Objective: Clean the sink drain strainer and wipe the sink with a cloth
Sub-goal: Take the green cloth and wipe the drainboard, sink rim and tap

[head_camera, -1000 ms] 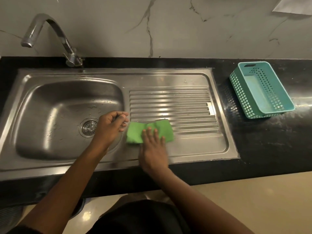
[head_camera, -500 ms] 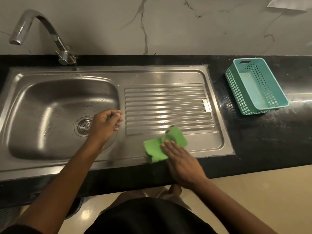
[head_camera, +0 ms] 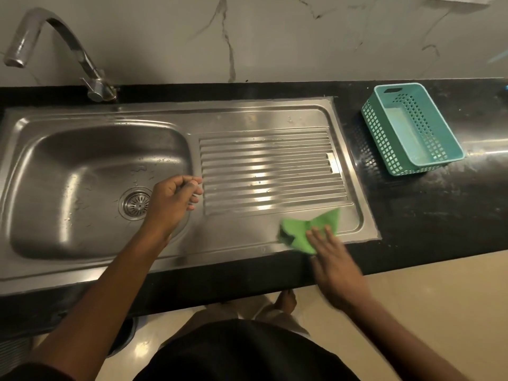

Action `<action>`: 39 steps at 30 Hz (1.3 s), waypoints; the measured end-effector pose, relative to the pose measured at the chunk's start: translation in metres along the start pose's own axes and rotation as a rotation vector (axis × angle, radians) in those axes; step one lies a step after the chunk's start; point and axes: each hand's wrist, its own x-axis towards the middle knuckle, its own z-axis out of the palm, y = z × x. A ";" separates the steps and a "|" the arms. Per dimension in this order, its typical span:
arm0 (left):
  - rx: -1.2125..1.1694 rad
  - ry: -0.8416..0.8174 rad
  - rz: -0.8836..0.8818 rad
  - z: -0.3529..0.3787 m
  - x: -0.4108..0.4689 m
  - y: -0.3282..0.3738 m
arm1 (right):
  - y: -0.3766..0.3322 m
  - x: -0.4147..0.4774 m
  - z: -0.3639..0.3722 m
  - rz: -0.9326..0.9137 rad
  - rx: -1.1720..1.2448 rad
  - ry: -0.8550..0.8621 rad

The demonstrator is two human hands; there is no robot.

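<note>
Green cloth flat under my right hand, wiping the sink edge.
Left hand loosely curled, empty; press evenly, overlap strokes.

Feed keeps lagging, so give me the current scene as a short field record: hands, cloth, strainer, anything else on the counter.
right hand: fingers flat on the green cloth, motion-blurred
green cloth: crumpled, on the front right flat of the drainboard
left hand: loosely curled above the basin's right rim, holding nothing visible
strainer: seated in the drain
basin: water droplets, no standing water
teal basket: empty, on the black counter right of the sink
</note>
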 end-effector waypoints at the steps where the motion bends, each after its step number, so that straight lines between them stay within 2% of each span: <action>1: 0.000 0.000 -0.002 -0.001 -0.001 0.000 | -0.025 -0.001 0.013 -0.065 -0.012 -0.014; 5: -0.007 0.021 -0.006 -0.002 -0.007 0.005 | -0.140 0.015 0.057 -0.364 -0.094 -0.090; 8: 0.003 0.040 0.007 -0.004 -0.011 0.013 | -0.194 0.027 0.072 -0.494 -0.085 -0.185; 11: 0.013 0.042 0.019 -0.007 -0.011 0.017 | -0.191 0.031 0.069 -0.562 -0.122 -0.218; 14: 0.016 0.039 0.019 -0.004 -0.009 0.016 | -0.154 0.026 0.061 -0.584 -0.151 -0.209; 23: 0.015 -0.014 0.023 0.019 -0.005 0.009 | 0.027 -0.018 0.012 -0.258 -0.189 -0.098; 29: 0.016 -0.038 0.038 0.026 -0.004 0.009 | 0.113 -0.012 -0.034 0.143 -0.123 0.035; 34: 0.019 -0.071 0.026 0.033 -0.006 0.009 | 0.077 0.016 -0.015 0.296 -0.081 0.077; 39: -0.006 -0.069 0.015 0.036 -0.007 0.013 | 0.016 0.040 0.004 0.290 -0.003 0.070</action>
